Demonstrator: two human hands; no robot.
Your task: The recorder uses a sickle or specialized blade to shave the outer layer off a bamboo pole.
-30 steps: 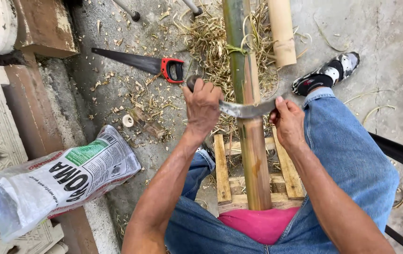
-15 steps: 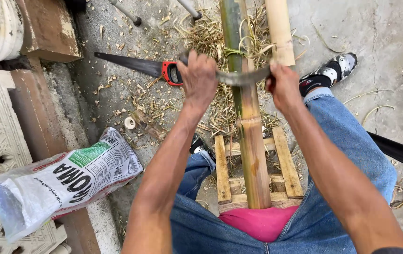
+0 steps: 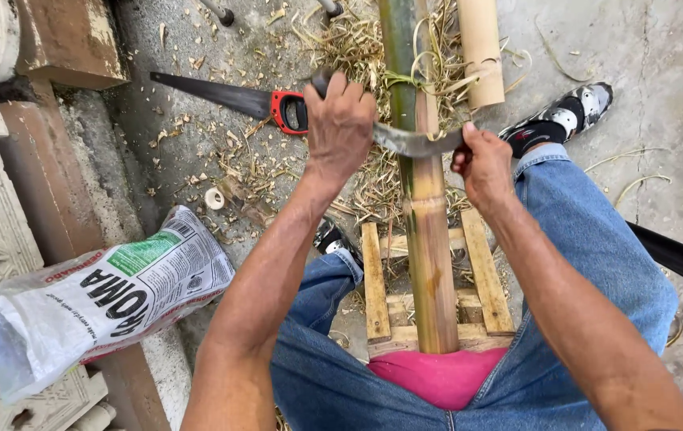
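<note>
So the concrete floor (image 3: 661, 64) is the stage here, littered with shavings, and everything else sits around the long bamboo pole (image 3: 429, 239). The pole runs straight away from the person, its near end butted against a pink pad (image 3: 437, 375) at the lap and resting on a little wooden slat frame (image 3: 377, 287), probably so it can't slide while being scraped. Off to the pole's left lies a printed white sack (image 3: 94, 295), and farther up on that side a hand saw (image 3: 230, 97) with a red-and-black handle. A paler, already bare bamboo piece (image 3: 481, 48) lies just right of the pole.

Across the pole sits a curved blade (image 3: 409, 142), held at both ends like a drawknife. The left hand (image 3: 341, 120) has its fingers wrapped tight around one handle, the right hand (image 3: 481, 164) is fisted around the other, giving even pressure on both sides.
</note>
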